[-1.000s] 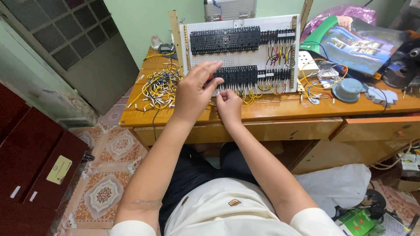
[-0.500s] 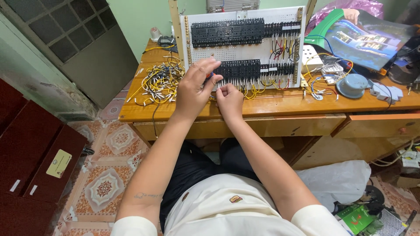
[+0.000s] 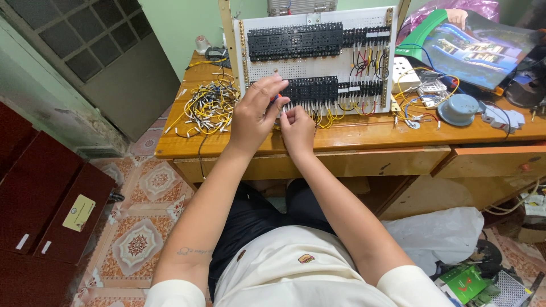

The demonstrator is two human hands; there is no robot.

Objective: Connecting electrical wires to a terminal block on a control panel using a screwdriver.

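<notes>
A slim tool appears pinched in the left hand at the white perforated wiring panel's lower terminal row; the right hand, below, pinches a yellow wire, presumably for insertion.

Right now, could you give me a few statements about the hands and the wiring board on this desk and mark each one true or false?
1. Both hands, the left hand and the right hand, are at the lower row of black terminal blocks. True.
2. The white perforated panel lies flat on the desk. False: it stands upright on the wooden desk.
3. A loose pile of yellow wires lies to the left of the panel. True.
4. The round grey-blue lid sits left of the panel. False: it is to the right.
5. The desk drawer at the right is pulled slightly out. True.
</notes>
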